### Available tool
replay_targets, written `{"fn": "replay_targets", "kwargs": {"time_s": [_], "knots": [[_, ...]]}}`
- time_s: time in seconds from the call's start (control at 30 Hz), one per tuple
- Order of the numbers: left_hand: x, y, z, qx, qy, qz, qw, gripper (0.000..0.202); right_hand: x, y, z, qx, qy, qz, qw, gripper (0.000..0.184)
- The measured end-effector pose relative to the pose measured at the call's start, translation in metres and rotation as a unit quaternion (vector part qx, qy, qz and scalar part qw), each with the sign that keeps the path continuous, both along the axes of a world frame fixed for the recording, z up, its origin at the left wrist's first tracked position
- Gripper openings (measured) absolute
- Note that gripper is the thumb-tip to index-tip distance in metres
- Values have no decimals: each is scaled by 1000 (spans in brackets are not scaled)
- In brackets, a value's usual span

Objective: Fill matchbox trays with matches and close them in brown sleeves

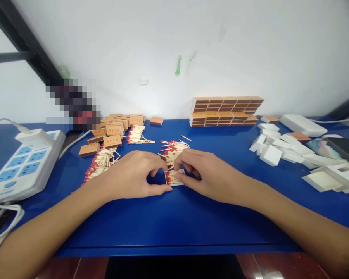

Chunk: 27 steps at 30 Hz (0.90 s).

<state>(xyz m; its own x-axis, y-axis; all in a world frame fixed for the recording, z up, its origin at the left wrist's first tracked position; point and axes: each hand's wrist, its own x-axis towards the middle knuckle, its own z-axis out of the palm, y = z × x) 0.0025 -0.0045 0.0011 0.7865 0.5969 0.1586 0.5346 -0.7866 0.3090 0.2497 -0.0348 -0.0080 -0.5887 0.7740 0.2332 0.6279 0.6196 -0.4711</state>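
A small white matchbox tray (174,178) filled with red-tipped matches lies on the blue table (174,221) near the front middle. My left hand (133,174) pinches the tray's left end between thumb and forefinger. My right hand (206,172) grips its right side, fingers curled over the matches. Just behind the tray sits a loose pile of matches (173,149).
More match heaps (100,162) and orange box sleeves (113,131) lie at the left. Stacked orange matchboxes (225,111) stand against the wall. White empty trays (282,149) and a phone (341,149) are at the right. A white power strip (23,164) sits far left.
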Motion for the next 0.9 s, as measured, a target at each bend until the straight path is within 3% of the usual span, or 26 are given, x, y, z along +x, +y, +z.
{"fn": "replay_targets", "kwargs": {"time_s": [0.37, 0.63, 0.8, 0.9], "knots": [[-2, 1, 0, -10, -3, 11, 1000, 26, 13, 18, 0, -38, 25, -12, 999, 9], [-1, -2, 3, -28, 7, 18, 999, 26, 36, 45, 0, 47, 27, -137, 989, 14], [2, -4, -1, -51, -5, 21, 998, 28, 15, 84, 9, 96, -16, -145, 985, 13], [3, -6, -3, -50, -14, 21, 998, 28, -14, 127, 22, 73, -67, -128, 987, 27]]}}
